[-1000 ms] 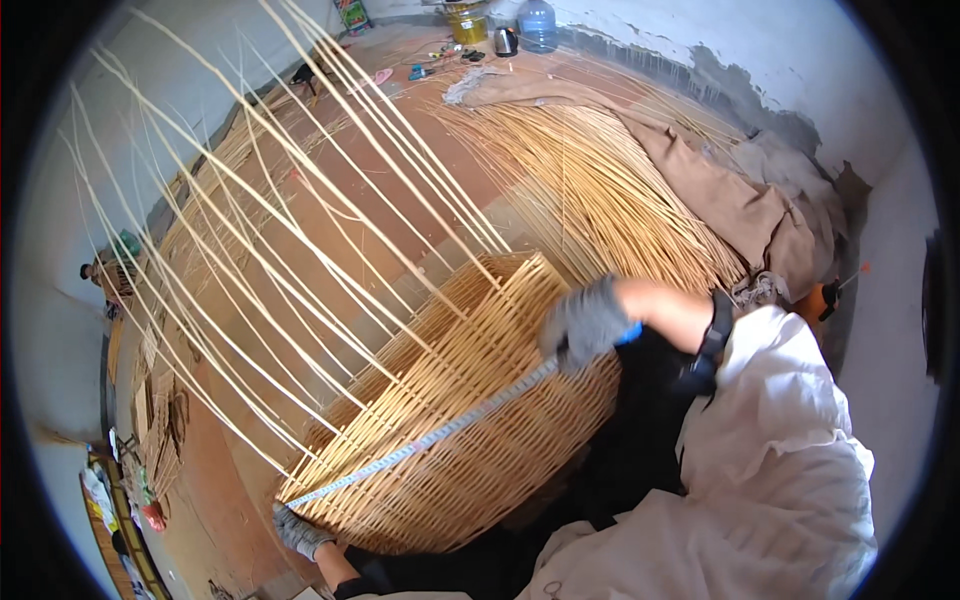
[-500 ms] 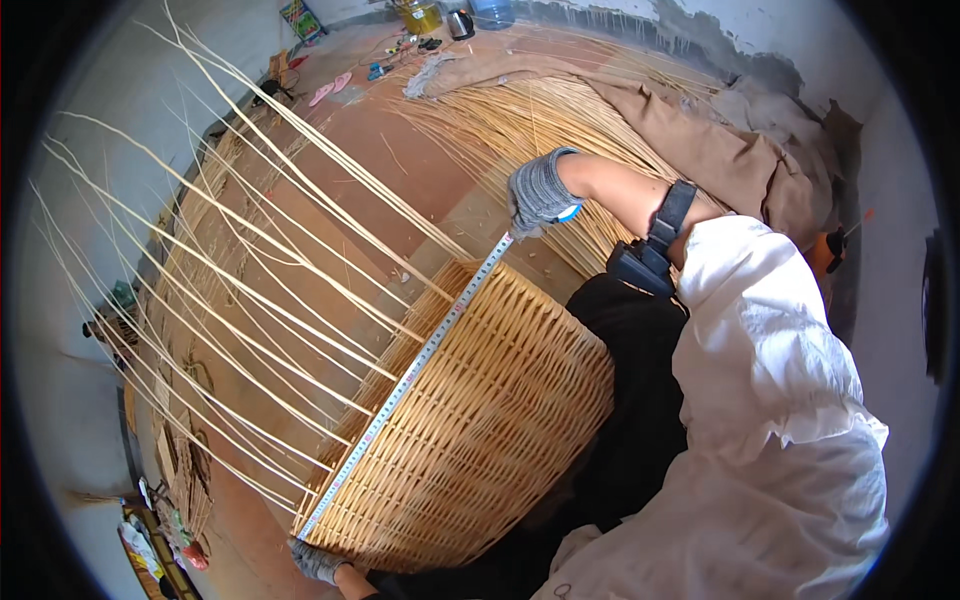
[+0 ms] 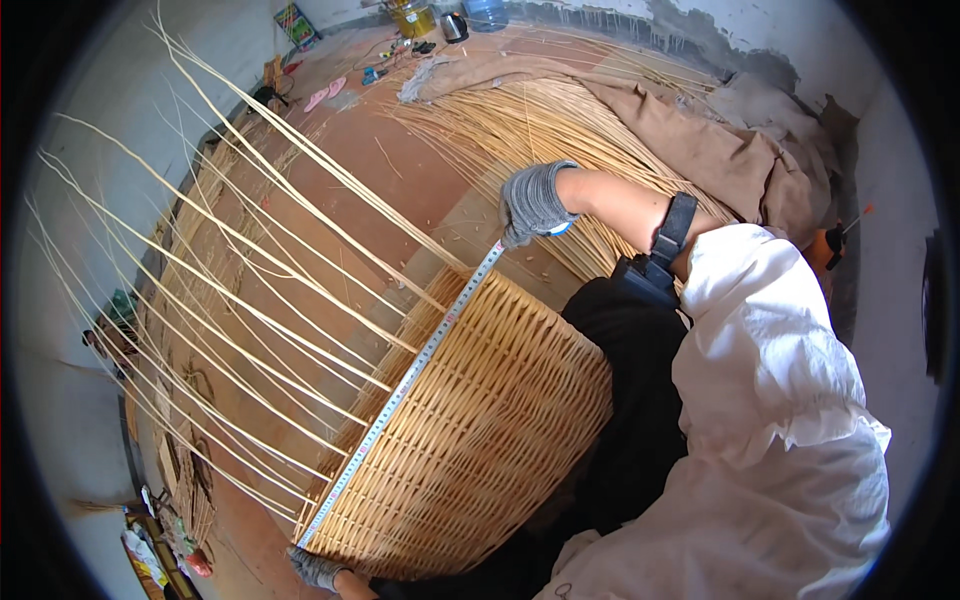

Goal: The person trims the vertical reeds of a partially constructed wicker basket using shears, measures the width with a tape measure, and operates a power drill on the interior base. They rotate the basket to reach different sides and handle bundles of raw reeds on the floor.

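right hand, one o'clock, gripping the tape measure; it runs straight toward seven along the top of the wicker basket, reaching the left hand; are those fingers closed? can't tell!

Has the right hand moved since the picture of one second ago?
Yes. Judged against the rod pile on the floor, the right hand moved forward, away from the body.

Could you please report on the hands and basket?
Left hand at tape measure's near end, right hand gripping far end. Tape straight along wicker basket's upper edge. Nothing visibly covering tape.
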`<action>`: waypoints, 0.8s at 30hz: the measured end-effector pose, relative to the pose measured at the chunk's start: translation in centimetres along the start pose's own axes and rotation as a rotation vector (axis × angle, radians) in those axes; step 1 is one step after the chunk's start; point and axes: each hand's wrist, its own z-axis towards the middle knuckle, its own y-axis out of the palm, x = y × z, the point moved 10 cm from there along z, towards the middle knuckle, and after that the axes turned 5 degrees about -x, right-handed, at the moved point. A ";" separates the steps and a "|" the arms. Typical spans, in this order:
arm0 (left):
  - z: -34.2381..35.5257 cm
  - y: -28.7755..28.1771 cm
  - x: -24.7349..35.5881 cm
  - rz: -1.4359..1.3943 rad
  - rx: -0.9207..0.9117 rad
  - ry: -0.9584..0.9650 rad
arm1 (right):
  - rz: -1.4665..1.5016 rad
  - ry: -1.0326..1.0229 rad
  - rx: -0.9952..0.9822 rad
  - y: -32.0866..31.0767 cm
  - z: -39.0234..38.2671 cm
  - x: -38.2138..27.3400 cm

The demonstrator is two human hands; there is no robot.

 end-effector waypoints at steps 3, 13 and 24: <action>-0.5 1.8 -1.5 -0.355 -0.114 -0.177 | 0.154 -0.137 -0.076 1.2 -1.1 -1.3; -2.4 7.4 -1.0 -0.310 -0.769 -0.388 | 0.258 0.195 0.095 8.1 -16.2 17.3; 0.2 2.3 -3.3 -0.139 -0.494 -0.615 | 0.791 0.091 0.442 6.4 -9.2 3.3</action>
